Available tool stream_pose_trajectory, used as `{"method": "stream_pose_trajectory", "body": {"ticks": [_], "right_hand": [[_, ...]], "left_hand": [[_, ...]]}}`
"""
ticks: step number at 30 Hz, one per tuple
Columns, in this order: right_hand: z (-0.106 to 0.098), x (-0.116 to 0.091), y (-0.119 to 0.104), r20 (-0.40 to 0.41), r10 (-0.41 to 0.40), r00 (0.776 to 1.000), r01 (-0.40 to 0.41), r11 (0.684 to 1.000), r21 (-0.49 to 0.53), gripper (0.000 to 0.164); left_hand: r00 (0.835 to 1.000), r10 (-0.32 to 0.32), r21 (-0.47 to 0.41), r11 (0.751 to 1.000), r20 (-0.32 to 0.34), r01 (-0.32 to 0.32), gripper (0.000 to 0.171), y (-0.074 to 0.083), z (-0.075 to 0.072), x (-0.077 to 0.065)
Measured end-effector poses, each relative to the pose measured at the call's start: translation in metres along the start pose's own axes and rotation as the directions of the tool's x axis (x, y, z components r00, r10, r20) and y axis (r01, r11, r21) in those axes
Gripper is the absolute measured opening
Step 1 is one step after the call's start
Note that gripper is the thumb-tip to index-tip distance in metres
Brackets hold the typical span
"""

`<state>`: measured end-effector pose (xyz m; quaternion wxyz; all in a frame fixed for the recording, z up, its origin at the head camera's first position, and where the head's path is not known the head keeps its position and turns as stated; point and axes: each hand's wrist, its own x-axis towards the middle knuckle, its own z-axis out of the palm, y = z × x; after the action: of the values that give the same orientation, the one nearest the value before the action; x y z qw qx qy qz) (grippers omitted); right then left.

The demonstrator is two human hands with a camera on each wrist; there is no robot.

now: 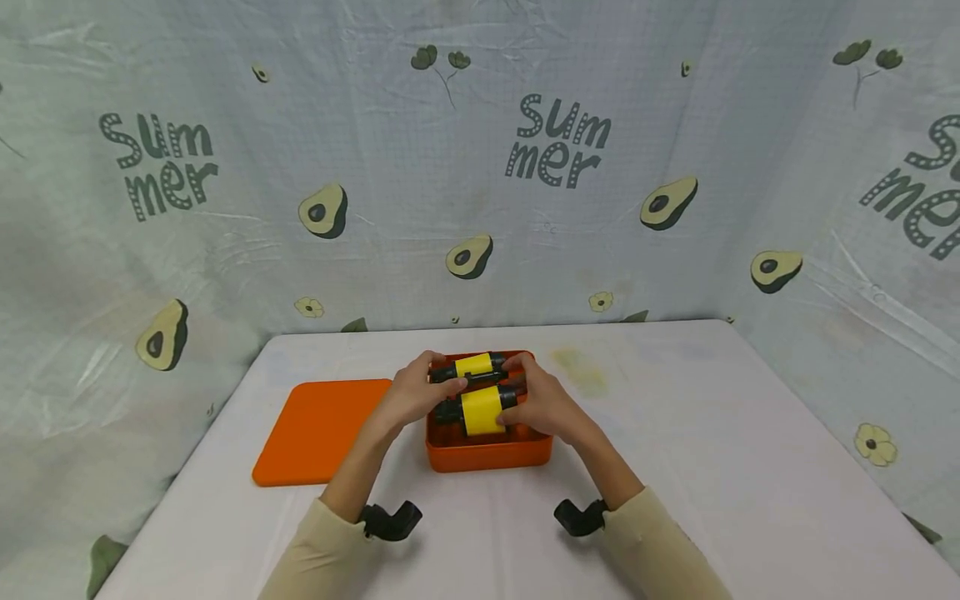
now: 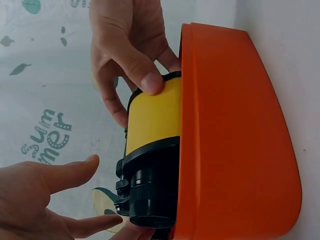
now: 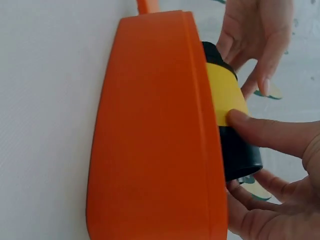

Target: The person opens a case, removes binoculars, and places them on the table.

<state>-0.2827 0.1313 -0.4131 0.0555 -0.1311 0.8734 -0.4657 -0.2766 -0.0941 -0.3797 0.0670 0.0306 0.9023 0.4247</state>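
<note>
A pale backdrop (image 1: 390, 267), printed with avocados, flowers and the word "summer", rose behind a white tabletop (image 1: 660, 433). At the left, an orange lid (image 1: 322, 433) lay flat, off the box. Next came the left hand (image 1: 412, 393), near the eyepiece end of the binoculars (image 1: 482, 411); its thumb and fingers were extended and closed round nothing, though whether a fingertip touched an eyepiece could not be told. At the centre stood the orange box (image 1: 491, 456), upright and uncovered. The yellow-and-black binoculars lay across its opening, eyepieces to the left, partly sunk below the rim and partly above it. At their right end, the right hand (image 1: 543, 404) grasped them, thumb on the near barrel, fingers reaching towards the far one. A faint yellow stain (image 1: 581, 371) marked the tabletop beyond it.

Judged from this arrangement, the uncovering of the box was complete and the handling of the binoculars was under way. They appeared neither clear of the box nor fully seated; lifting out or settling in was unfinished, the direction undetermined. The lid was not yet fitted.
</note>
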Motion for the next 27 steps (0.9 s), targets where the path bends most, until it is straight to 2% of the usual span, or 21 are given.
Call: {"method": "stream_pose_trajectory", "body": {"ticks": [4, 12, 17, 20, 23, 27], "right_hand": [[-0.003, 0.001, 0.000, 0.019, -0.004, 1.000, 0.002, 0.994, 0.111, 0.075], [-0.016, 0.000, 0.003, 0.069, 0.007, 0.998, -0.027, 0.959, 0.283, 0.071], [-0.025, 0.001, 0.004, 0.101, 0.011, 0.995, -0.047, 0.931, 0.362, 0.071], [-0.029, 0.000, 0.005, 0.121, 0.010, 0.993, -0.058, 0.917, 0.394, 0.072], [-0.033, -0.001, 0.004, 0.133, 0.010, 0.991, -0.064, 0.909, 0.413, 0.071], [-0.036, -0.002, 0.004, 0.152, -0.010, 0.988, -0.058, 0.896, 0.440, 0.072]], "left_hand": [[1.000, -0.014, -0.028, 1.000, -0.022, 0.014, 0.065, 0.001, -0.004, -0.002], [0.992, 0.037, -0.061, 0.997, -0.118, -0.045, 0.059, 0.001, -0.007, -0.003], [0.996, 0.012, -0.147, 0.989, -0.088, -0.025, 0.063, -0.004, -0.011, 0.001], [0.998, -0.013, -0.252, 0.968, -0.057, -0.002, 0.063, -0.006, -0.013, 0.005], [0.999, -0.025, -0.368, 0.930, -0.022, 0.015, 0.059, -0.008, -0.014, 0.008], [0.999, -0.026, -0.452, 0.891, 0.020, 0.032, 0.055, -0.013, -0.015, 0.012]]}}
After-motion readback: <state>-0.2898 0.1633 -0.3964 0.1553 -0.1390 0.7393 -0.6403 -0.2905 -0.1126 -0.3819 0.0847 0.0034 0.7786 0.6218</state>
